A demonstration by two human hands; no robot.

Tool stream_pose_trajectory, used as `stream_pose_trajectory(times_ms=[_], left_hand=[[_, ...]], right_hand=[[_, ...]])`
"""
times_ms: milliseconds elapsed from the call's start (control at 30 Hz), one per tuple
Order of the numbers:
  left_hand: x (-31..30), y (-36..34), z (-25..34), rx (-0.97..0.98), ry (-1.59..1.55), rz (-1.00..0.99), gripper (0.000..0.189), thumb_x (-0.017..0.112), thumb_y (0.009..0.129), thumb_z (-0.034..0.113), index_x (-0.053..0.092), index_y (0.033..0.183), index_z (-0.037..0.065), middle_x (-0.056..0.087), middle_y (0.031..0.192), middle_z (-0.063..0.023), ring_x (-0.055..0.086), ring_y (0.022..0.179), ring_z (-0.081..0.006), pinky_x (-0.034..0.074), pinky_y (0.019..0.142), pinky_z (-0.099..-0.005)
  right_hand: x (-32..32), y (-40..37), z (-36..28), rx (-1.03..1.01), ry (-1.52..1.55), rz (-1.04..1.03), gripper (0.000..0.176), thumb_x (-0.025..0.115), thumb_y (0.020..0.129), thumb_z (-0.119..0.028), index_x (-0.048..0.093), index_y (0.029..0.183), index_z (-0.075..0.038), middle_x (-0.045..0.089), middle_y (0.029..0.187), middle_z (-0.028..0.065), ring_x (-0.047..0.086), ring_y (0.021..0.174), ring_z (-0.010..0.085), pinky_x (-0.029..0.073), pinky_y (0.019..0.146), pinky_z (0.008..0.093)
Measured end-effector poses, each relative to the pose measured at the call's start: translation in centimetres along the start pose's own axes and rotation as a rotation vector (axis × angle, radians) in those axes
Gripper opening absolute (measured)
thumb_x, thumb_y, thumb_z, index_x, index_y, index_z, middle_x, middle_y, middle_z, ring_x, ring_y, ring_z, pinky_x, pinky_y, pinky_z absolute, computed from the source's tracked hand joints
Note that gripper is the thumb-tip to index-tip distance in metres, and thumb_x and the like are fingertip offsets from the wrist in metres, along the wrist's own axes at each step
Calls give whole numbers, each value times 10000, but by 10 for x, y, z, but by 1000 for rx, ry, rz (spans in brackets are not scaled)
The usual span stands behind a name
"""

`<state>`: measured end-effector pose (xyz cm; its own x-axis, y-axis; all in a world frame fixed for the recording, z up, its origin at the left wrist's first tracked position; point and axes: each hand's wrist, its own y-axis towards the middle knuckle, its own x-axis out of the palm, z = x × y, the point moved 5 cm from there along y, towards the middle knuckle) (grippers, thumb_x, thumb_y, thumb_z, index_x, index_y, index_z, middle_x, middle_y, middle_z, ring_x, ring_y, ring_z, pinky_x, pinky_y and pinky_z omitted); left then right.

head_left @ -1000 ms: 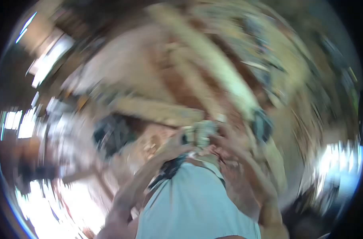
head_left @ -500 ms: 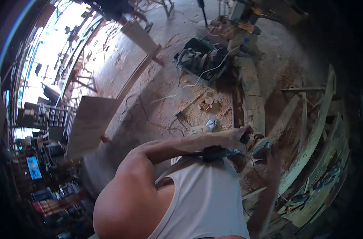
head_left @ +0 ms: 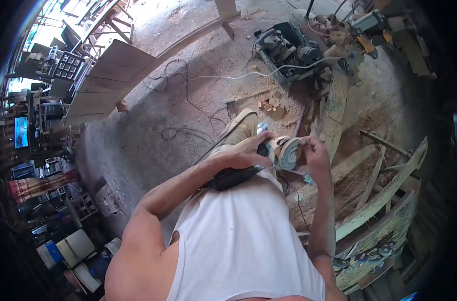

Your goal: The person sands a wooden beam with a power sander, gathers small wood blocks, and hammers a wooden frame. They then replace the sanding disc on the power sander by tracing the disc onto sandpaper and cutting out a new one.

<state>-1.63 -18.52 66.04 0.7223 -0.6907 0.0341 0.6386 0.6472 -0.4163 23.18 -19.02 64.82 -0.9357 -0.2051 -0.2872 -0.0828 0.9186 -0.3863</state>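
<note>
An angle grinder fitted with a round, pale green sanding disc (head_left: 288,154) lies across my lap, its disc facing right. Its black body (head_left: 238,178) rests against my white shirt, partly under my left forearm. My left hand (head_left: 248,151) is closed around the grinder's head, thumb and fingers on either side. On the disc's far side, my right hand (head_left: 316,156) pinches at its edge with bent fingers; the exact contact is too small to make out. A small teal scrap (head_left: 308,178) shows below my right hand.
A dark green crate (head_left: 288,75) of power tools stands ahead on the sawdust-covered floor. Small wood offcuts (head_left: 271,102) lie near my foot. Cables (head_left: 188,100) loop across the floor. Wooden panels (head_left: 108,75) stand left; a long curved board (head_left: 389,200) lies right.
The view has shifted, so the crate and offcuts sit differently in it. Both hands and the grinder have come in closer to my body, with the disc now turned more toward view.
</note>
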Motion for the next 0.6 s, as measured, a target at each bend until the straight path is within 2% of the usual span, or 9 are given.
stream_pose_trajectory(times_ms=[67, 133, 200, 267, 367, 433, 467, 567, 600], left_hand=[[-15, -6, -7, -40, 35, -38, 800, 844, 825, 246, 456, 1488, 23, 615, 1237, -99, 577, 1169, -189, 450, 1018, -317], [-27, -4, -11, -56, -63, -68, 832, 850, 823, 253, 438, 1508, 24, 615, 1254, -103, 569, 1186, -187, 448, 1025, -314], [-45, -7, 10, -107, -42, -113, 844, 858, 823, 241, 423, 1513, 25, 608, 1264, -98, 557, 1198, -169, 447, 1044, -313], [-61, -4, 10, 57, 8, -102, 808, 859, 823, 233, 443, 1483, 23, 602, 1245, -87, 557, 1175, -158, 453, 1033, -307], [-93, -6, -8, 100, -84, -133, 775, 853, 821, 236, 468, 1455, 12, 598, 1241, -91, 564, 1134, -158, 463, 1007, -306], [-137, 2, -24, 133, -127, -91, 785, 851, 816, 255, 470, 1460, 14, 611, 1220, -95, 578, 1108, -173, 471, 987, -312], [-172, -6, -10, 12, 11, 7, 774, 851, 815, 281, 483, 1448, 31, 632, 1147, -84, 600, 1040, -182, 487, 944, -327], [-269, -12, -46, -31, -15, 112, 793, 857, 805, 304, 477, 1451, 45, 639, 1084, -64, 612, 983, -190, 497, 911, -340], [-300, -17, -72, -74, -83, 81, 825, 855, 819, 301, 446, 1494, 62, 638, 1142, -85, 604, 1050, -191, 489, 938, -348]], right_hand=[[11, 8, -24, -32, -77, -85, 305, 669, 1050, -324, 691, 1096, -23, 705, 857, 66, 640, 792, 143, 516, 761, 308], [5, 18, -105, -550, -373, 135, 325, 689, 1026, -353, 693, 1060, -30, 679, 839, 66, 648, 764, 208, 524, 753, 333], [32, 16, -146, -877, -594, 157, 341, 709, 1000, -378, 692, 998, -38, 656, 830, 67, 647, 741, 270, 529, 729, 368], [72, 20, -154, -999, -749, -36, 360, 730, 972, -399, 687, 911, -47, 637, 829, 69, 634, 721, 330, 531, 689, 415], [116, 52, -138, -899, -731, -72, 353, 702, 983, -341, 665, 793, -45, 639, 783, 112, 603, 670, 358, 498, 620, 462], [140, 106, -137, -727, -488, 152, 364, 686, 990, -317, 655, 759, -38, 623, 741, 144, 597, 651, 371, 476, 594, 479], [156, 130, -139, -628, -367, 261, 372, 678, 994, -305, 650, 741, -34, 614, 720, 160, 594, 641, 378, 465, 580, 487], [229, 222, -149, -209, -242, 398, 351, 672, 993, -261, 629, 747, -15, 586, 677, 191, 574, 606, 390, 457, 607, 492], [257, 250, -158, -327, -308, 334, 356, 690, 991, -290, 661, 742, -37, 596, 690, 159, 585, 643, 374, 464, 636, 493]])
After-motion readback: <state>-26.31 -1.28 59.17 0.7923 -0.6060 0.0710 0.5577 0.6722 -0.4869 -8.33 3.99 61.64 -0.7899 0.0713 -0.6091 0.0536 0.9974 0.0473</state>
